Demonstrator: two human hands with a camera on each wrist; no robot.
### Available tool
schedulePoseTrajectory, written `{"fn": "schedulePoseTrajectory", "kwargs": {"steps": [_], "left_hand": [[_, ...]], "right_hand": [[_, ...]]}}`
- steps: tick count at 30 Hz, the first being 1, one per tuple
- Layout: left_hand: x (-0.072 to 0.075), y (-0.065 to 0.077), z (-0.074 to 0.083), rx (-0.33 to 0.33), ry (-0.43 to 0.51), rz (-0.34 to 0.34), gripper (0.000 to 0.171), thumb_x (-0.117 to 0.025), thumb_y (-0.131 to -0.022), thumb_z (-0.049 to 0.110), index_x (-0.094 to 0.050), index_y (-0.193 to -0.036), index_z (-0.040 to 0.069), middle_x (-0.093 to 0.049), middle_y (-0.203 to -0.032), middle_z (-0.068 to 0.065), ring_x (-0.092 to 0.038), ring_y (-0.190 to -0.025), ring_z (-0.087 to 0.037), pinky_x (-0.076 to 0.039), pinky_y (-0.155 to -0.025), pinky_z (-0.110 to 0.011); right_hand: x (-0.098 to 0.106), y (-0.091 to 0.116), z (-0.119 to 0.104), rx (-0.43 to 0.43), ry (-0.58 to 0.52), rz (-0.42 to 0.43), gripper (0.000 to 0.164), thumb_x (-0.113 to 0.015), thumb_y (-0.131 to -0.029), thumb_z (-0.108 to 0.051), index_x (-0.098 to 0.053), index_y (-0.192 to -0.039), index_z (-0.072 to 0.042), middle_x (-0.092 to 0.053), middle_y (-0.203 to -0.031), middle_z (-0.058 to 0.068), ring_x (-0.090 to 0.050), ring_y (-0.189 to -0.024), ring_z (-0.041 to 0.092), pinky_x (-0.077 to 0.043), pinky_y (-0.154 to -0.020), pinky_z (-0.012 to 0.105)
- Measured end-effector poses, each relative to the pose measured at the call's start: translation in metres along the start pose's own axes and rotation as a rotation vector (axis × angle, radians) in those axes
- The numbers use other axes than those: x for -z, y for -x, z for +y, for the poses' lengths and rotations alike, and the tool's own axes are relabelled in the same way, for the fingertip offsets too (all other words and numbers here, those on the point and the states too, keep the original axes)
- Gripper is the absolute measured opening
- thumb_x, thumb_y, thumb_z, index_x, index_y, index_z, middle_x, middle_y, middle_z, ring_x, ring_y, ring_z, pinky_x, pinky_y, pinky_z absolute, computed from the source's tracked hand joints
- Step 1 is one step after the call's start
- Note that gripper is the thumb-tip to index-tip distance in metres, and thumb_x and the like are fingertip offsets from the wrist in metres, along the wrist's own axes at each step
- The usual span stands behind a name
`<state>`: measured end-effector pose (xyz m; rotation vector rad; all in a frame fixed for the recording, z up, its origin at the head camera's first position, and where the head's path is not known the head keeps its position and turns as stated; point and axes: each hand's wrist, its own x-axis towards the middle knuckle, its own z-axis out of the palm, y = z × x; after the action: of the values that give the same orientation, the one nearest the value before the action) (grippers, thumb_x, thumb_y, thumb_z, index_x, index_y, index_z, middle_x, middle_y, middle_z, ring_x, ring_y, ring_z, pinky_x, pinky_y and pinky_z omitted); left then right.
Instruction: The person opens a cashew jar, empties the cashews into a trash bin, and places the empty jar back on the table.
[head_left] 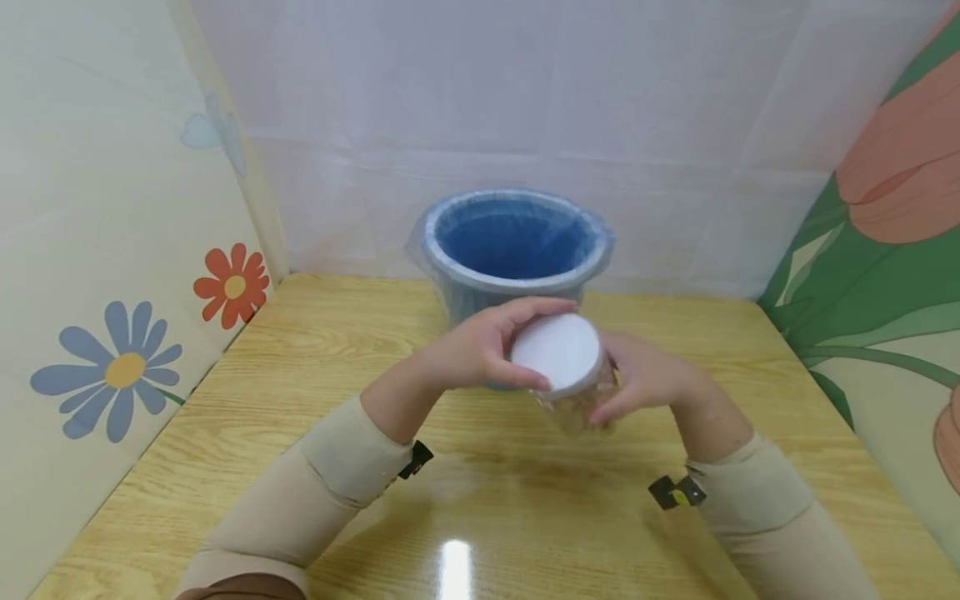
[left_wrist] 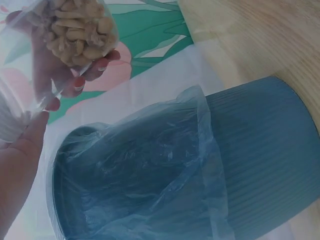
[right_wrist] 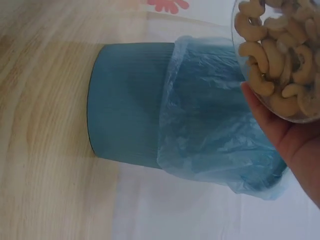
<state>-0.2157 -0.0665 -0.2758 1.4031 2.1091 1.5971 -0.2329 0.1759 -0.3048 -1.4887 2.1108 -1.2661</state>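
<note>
A clear jar (head_left: 576, 410) with a white lid (head_left: 558, 354) is held tilted above the table, in front of the bin. Cashews (right_wrist: 280, 60) show through its wall and base in both wrist views. My left hand (head_left: 476, 346) grips the lid, thumb on the near side and fingers around the far side. From the right, my right hand (head_left: 651, 377) holds the jar's clear body. Whether the lid is loose or tight cannot be told.
Behind the hands a blue bin (head_left: 517, 237), lined with a thin clear plastic bag (right_wrist: 210, 110), stands on the wooden table (head_left: 360, 325). A pale sheet (head_left: 480, 92) hangs behind it. Flower-printed panels (head_left: 123, 371) flank the table.
</note>
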Motion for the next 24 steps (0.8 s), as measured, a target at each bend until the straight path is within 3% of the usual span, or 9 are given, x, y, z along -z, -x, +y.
{"fn": "schedulePoseTrajectory", "kwargs": {"steps": [4, 11, 24], "left_hand": [[-0.001, 0.002, -0.002, -0.062, -0.137, -0.044, 0.085, -0.081, -0.067, 0.011, -0.036, -0.139, 0.005, -0.042, -0.137, -0.005, -0.045, -0.115, -0.014, -0.045, -0.09, -0.029], [0.0, 0.003, -0.009, -0.182, -0.146, -0.075, 0.098, -0.085, -0.061, 0.012, -0.029, -0.14, 0.0, -0.04, -0.137, -0.011, -0.041, -0.121, -0.018, -0.039, -0.1, -0.032], [-0.006, 0.005, -0.014, -0.202, -0.221, 0.048, 0.092, -0.086, -0.059, 0.018, -0.039, -0.136, 0.003, -0.047, -0.13, -0.009, -0.046, -0.115, -0.017, -0.045, -0.094, -0.031]], "right_hand": [[-0.003, -0.002, 0.001, 0.024, -0.034, -0.031, 0.074, -0.082, -0.062, -0.014, -0.041, -0.124, -0.005, -0.054, -0.112, 0.007, -0.055, -0.1, 0.023, -0.05, -0.085, 0.038], [-0.003, -0.004, 0.001, 0.074, -0.082, -0.038, 0.076, -0.081, -0.061, -0.012, -0.04, -0.124, -0.001, -0.054, -0.113, 0.01, -0.055, -0.101, 0.026, -0.05, -0.087, 0.04], [-0.003, -0.009, 0.007, 0.167, -0.058, -0.024, 0.079, -0.082, -0.061, -0.011, -0.039, -0.127, -0.003, -0.054, -0.112, 0.011, -0.054, -0.099, 0.026, -0.049, -0.088, 0.037]]}}
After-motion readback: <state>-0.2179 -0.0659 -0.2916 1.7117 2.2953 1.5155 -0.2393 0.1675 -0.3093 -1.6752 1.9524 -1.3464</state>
